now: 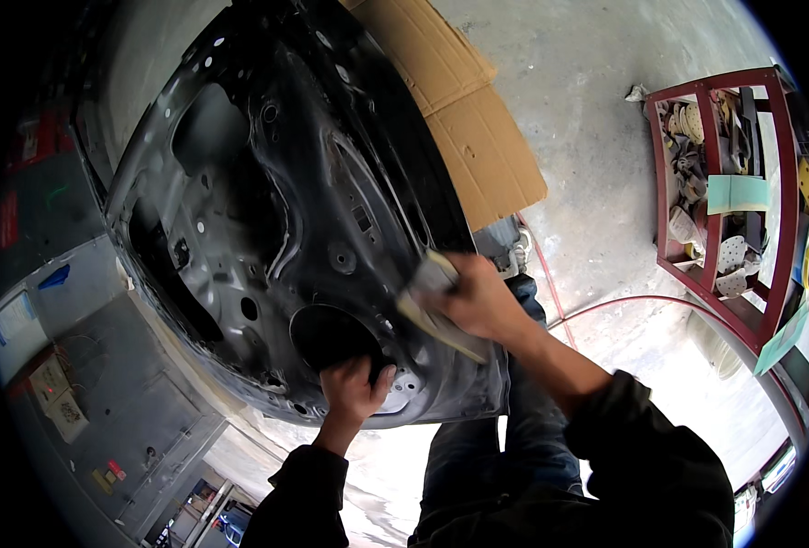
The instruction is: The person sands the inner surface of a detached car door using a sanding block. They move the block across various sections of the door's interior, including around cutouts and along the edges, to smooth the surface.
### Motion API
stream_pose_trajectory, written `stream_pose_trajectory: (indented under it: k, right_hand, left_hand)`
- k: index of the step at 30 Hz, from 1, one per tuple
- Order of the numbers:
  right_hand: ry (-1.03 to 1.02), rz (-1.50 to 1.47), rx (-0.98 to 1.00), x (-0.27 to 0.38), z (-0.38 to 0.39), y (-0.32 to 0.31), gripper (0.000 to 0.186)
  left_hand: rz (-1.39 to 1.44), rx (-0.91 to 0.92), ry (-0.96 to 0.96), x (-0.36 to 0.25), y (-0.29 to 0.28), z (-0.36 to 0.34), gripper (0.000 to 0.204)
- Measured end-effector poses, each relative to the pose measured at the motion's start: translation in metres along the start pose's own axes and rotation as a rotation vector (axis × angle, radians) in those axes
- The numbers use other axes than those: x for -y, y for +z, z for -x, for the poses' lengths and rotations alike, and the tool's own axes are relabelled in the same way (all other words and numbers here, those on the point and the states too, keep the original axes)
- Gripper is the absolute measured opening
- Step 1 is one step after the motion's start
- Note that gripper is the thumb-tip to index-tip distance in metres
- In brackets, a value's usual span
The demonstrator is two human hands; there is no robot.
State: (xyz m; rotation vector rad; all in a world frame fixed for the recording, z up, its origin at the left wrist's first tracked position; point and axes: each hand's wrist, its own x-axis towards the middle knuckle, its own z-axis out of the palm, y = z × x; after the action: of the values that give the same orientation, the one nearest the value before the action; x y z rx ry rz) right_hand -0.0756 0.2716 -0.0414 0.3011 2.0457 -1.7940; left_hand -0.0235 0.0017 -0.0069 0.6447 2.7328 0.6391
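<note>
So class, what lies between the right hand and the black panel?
Head view: a yellow-edged grey pad lies between the right hand and the black panel.

A flat, pale-edged block (pixel 425 290), partly blurred, is held on the black metal panel (pixel 317 205) by the right grip (pixel 479 297). The near rim of the panel's round opening (pixel 331 333) is touched by the left grip (pixel 356 388). Cardboard (pixel 486 155) is laid ahead of the right grip; a dark-red rack (pixel 710 137) is placed well to that grip's right.

Left hand (pixel 359 391) low: thumb (pixel 385 379) set apart, fingers (pixel 343 371) bent forward, tips hidden. Right hand (pixel 485 297) farther forward: fingers bent, blurred; bare forearm (pixel 561 363) angles inward from the right.
</note>
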Motion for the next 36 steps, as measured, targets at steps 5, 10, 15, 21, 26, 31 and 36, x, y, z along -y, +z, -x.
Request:
stream_pose_trajectory:
  k: [5, 10, 15, 21, 26, 31, 36]
  right_hand:
    - [-0.073, -0.013, -0.45, -0.006, 0.006, -0.045, 0.029]
    - [-0.73, 0.698, -0.172, 0.015, -0.041, -0.008, 0.044]
    - [-0.612, 0.677, -0.056, 0.008, 0.027, 0.008, 0.049]
    - [-0.494, 0.474, -0.037, 0.027, 0.014, 0.012, 0.06]
    - [-0.435, 0.281, -0.076, 0.022, 0.018, 0.027, 0.061]
    - [-0.393, 0.159, -0.153, 0.029, 0.019, 0.044, 0.064]
    - [-0.414, 0.11, -0.31, 0.05, -0.028, 0.061, 0.066]
  left_hand:
    - [-0.008, 0.005, 0.013, 0.003, 0.0, 0.0, 0.044]
    - [0.021, 0.03, 0.001, 0.0, 0.0, -0.005, 0.044]
    - [0.025, 0.038, -0.001, -0.001, -0.002, -0.004, 0.046]
    - [0.037, 0.033, -0.027, -0.005, 0.0, -0.005, 0.053]
    - [0.073, 0.046, -0.007, -0.001, -0.003, -0.003, 0.045]
    - [0.076, 0.063, 0.005, 0.006, 0.001, -0.001, 0.044]
    - [0.116, 0.022, -0.004, 0.001, 0.003, -0.004, 0.044]
